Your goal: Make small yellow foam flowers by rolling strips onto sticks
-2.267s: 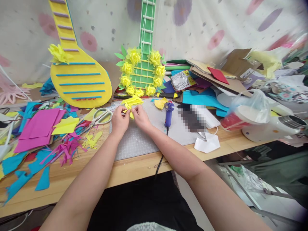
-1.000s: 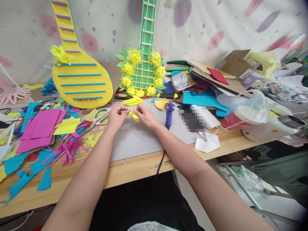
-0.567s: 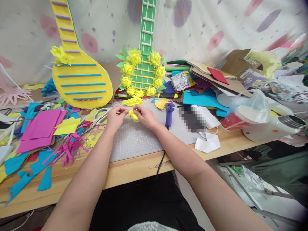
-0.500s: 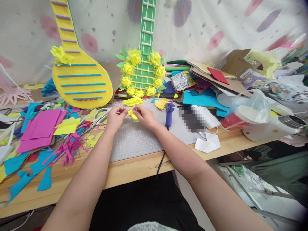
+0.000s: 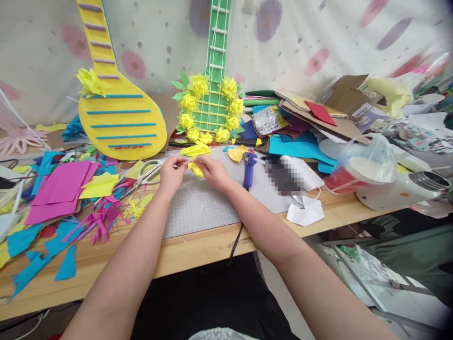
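Note:
Over the grey cutting mat (image 5: 205,212), my left hand (image 5: 173,174) and my right hand (image 5: 212,171) are close together with fingertips pinched. Between them is a small piece of yellow paper (image 5: 196,169), gripped from both sides; its exact shape is partly hidden by the fingers. Just behind lie more yellow paper pieces (image 5: 196,149). Right of my right hand a blue glue gun (image 5: 249,169) stands on the mat, near a yellow scrap (image 5: 237,153). Scissors (image 5: 148,172) rest left of my left hand.
A yellow paper guitar (image 5: 122,120) and a green one (image 5: 211,106) with yellow flowers lean at the back. Magenta sheets (image 5: 62,186) and blue scraps cover the left. Cardboard (image 5: 348,97), a bagged cup (image 5: 361,172), a white container (image 5: 385,196) and a white mask (image 5: 305,211) occupy the right.
My hands stay pinched on the yellow paper, with only a slight shift of the fingers. The view has moved very slightly; everything else stays in place.

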`<state>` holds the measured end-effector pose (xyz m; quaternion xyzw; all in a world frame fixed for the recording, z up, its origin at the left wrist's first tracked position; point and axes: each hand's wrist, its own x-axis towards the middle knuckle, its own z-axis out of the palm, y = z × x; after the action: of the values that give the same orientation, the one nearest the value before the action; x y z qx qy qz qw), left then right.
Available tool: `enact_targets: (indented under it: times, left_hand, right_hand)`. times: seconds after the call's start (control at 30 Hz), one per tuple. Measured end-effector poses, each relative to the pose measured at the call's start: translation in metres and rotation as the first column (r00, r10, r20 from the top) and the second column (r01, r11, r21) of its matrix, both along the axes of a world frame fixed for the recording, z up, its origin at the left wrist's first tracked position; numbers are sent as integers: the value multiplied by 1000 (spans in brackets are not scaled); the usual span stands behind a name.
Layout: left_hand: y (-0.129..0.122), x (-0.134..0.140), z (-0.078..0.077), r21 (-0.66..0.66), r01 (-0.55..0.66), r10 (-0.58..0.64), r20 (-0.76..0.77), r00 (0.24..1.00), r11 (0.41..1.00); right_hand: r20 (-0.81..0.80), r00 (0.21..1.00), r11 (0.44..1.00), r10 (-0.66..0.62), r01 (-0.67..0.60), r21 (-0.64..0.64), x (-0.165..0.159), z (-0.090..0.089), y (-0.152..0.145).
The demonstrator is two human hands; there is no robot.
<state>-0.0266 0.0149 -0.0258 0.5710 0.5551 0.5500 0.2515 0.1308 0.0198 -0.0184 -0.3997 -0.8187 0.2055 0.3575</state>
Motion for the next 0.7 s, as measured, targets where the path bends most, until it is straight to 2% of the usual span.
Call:
enact_targets:
  times: [0.27, 0.4, 0.47, 0.53, 0.6, 0.7]
  left_hand:
    - [-2, 4, 2, -75, -41, 44, 43, 998, 996]
    - [-5, 8, 3, 39, -88, 85, 80, 993, 995]
    - [-8, 10, 4, 105, -95, 94, 21, 995, 990]
    - [-11, 12, 5, 141, -59, 74, -104, 992, 988]
    - [-14, 14, 4, 142, -34, 66, -223, 973, 989]
    - [-16, 17, 1, 120, -79, 112, -298, 948, 990]
  right_hand:
    - [13, 998, 997, -54, 53, 59, -4, -2, 2]
    - [13, 986, 984, -166, 165, 59, -4, 0, 2]
    - [27, 974, 974, -225, 224, 43, -4, 1, 2]
    - [53, 966, 967, -254, 252, 36, -4, 0, 3]
    - [70, 963, 966, -258, 256, 47, -6, -1, 3]
    - [66, 969, 970, -237, 233, 68, -11, -5, 1]
